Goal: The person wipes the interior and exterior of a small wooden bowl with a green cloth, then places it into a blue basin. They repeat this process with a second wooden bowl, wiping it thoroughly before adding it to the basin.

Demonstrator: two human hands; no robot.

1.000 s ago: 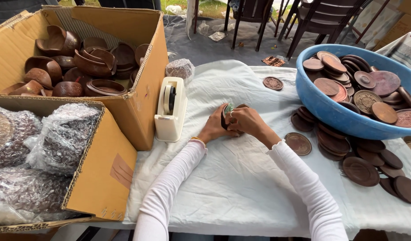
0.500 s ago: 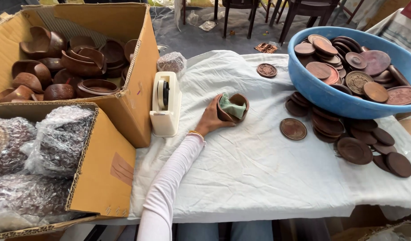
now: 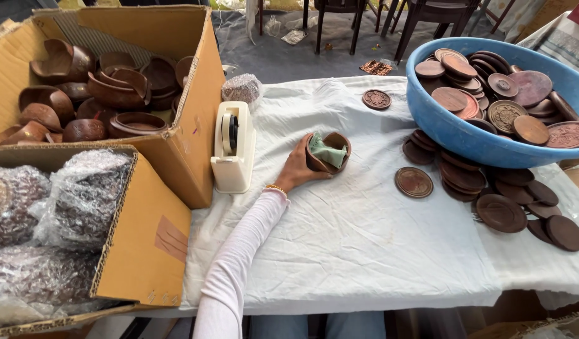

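My left hand (image 3: 297, 168) grips a small brown wooden bowl (image 3: 330, 154) with a folded green cloth (image 3: 328, 152) stuffed inside, holding it just above the white tablecloth (image 3: 340, 238). The bowl sits between a white tape dispenser (image 3: 233, 147) on its left and a loose round wooden lid (image 3: 413, 182) on its right. My right hand is out of view.
An open cardboard box (image 3: 195, 125) of wooden bowls stands at the back left. A nearer box (image 3: 142, 245) holds bubble-wrapped bundles. A blue basin (image 3: 471, 141) full of round wooden lids sits at the right, with more lids (image 3: 509, 207) stacked and spread below it. Chair legs stand behind the table.
A second ago both hands worked at the bowl. My right hand has since left the view, and my left hand alone holds the bowl with the cloth inside.
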